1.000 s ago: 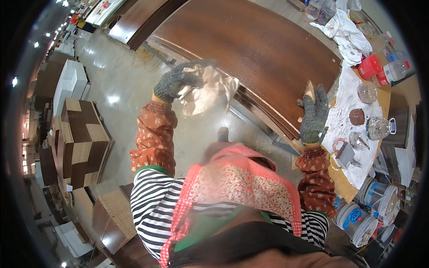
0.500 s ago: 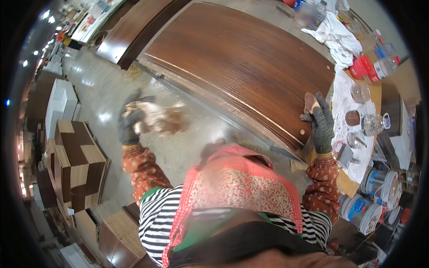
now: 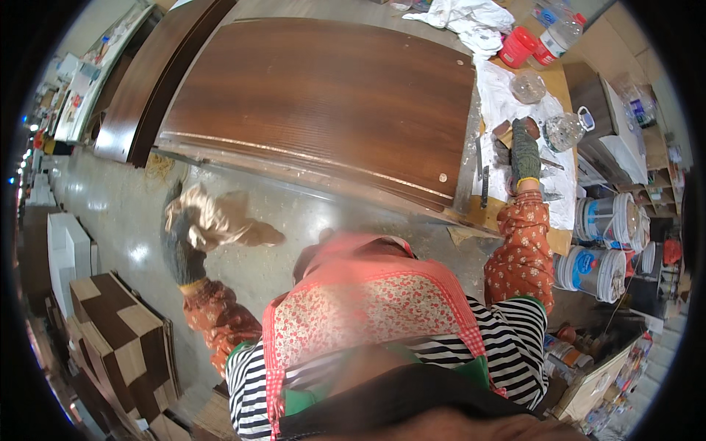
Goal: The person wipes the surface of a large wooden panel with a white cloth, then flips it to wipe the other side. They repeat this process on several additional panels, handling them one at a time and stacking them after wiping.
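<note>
My left hand (image 3: 182, 250), in a dark knit glove, grips a crumpled beige rag (image 3: 220, 220) held out over the concrete floor, left of my body. My right hand (image 3: 524, 151), also gloved, reaches onto the white cloth-covered work table (image 3: 493, 95) and rests near a small brown block (image 3: 506, 132) and a round brown lid (image 3: 531, 126); whether it holds anything is hidden by the glove. A large dark-brown wooden panel (image 3: 323, 95) lies flat between both hands, ahead of me.
A clear glass jar (image 3: 566, 131), a red cup (image 3: 517, 48) and plastic bottles (image 3: 559, 37) stand on the table. Paint buckets (image 3: 599, 242) sit at the right. Chequered wooden boxes (image 3: 121, 331) stack at lower left. Another panel (image 3: 140, 88) leans at the left.
My left hand with the rag has swung down from the panel edge to my left side. My right hand has moved from the panel's corner onto the work table.
</note>
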Motion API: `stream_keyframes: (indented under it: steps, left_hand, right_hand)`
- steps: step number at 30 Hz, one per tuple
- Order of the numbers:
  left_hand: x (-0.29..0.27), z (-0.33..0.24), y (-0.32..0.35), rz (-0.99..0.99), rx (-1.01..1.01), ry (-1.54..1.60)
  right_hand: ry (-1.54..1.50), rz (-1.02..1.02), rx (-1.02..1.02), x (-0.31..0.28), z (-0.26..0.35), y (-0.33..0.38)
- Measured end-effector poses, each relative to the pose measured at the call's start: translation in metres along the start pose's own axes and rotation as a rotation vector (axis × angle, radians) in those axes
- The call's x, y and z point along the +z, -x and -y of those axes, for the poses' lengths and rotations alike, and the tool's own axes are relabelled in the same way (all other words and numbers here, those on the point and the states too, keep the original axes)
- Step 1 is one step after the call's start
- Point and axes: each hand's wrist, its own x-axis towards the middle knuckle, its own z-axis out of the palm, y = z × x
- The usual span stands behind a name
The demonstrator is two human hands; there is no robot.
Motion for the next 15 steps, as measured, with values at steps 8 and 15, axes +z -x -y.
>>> stream_keyframes:
  steps: [8, 15]
  left_hand:
    - [0.071, -0.059, -0.001, 0.232, 0.472, 0.11]
    - [0.106, -0.072, 0.013, 0.204, 0.193, 0.264]
  right_hand:
    - [0.831, 0.197, -0.114, -0.042, 0.045, 0.014]
    - [-1.002, 0.703, -0.375, -0.041, 0.244, 0.112]
